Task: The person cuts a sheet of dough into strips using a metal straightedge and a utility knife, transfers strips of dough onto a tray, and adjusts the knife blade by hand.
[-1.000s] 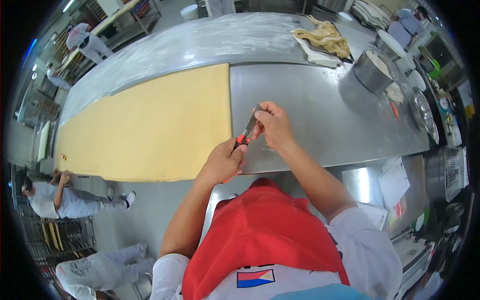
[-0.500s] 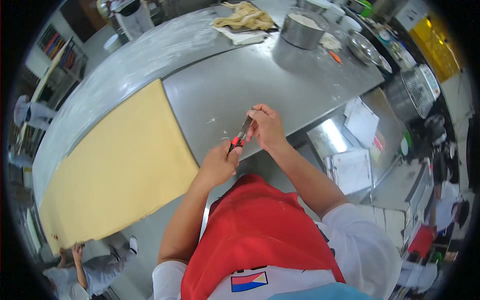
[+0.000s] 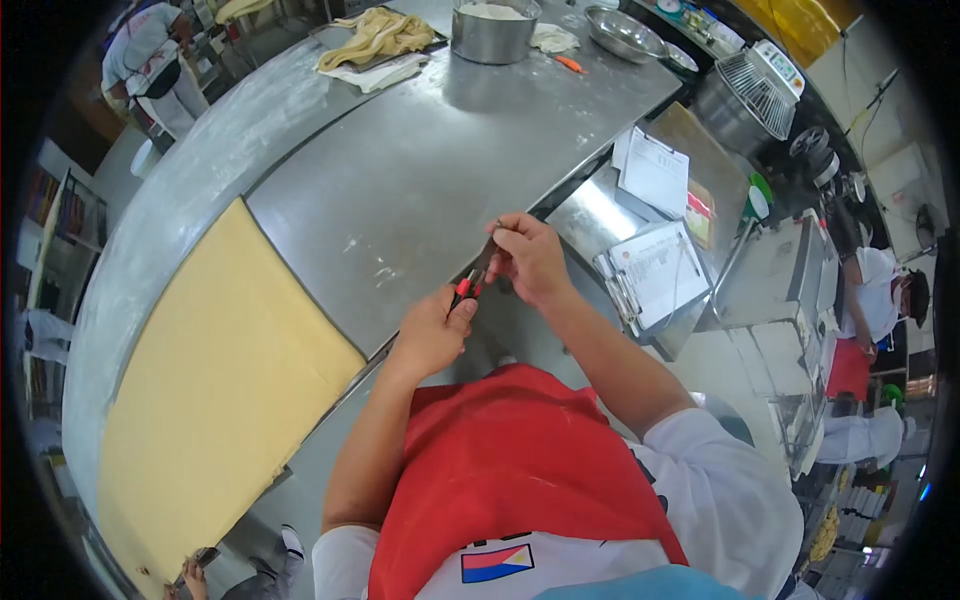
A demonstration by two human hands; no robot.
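My left hand (image 3: 432, 335) is closed round the red and black handle of a knife (image 3: 467, 288), in front of my red apron. Up and to the right of that handle runs the dark metal blade. My right hand (image 3: 532, 258) pinches the blade near its far end, fingers bent around it; its tip is partly hidden. To the left, a large flat sheet of yellow dough (image 3: 225, 370) lies on the metal worktable (image 3: 400, 150), apart from both hands.
Folded dough (image 3: 382, 36) rests on a cloth at the back. Beside it are a metal pot (image 3: 494, 35), an orange-handled tool (image 3: 570, 64) and a steel bowl (image 3: 625, 36). Clipboards (image 3: 655, 275) lie on a side table. Another person's hand (image 3: 194, 578) is at the dough's near end.
My view has turned right, so the table and dough sit further left and the clipboards show more fully. Both hands keep hold of the knife in nearly the same pose.
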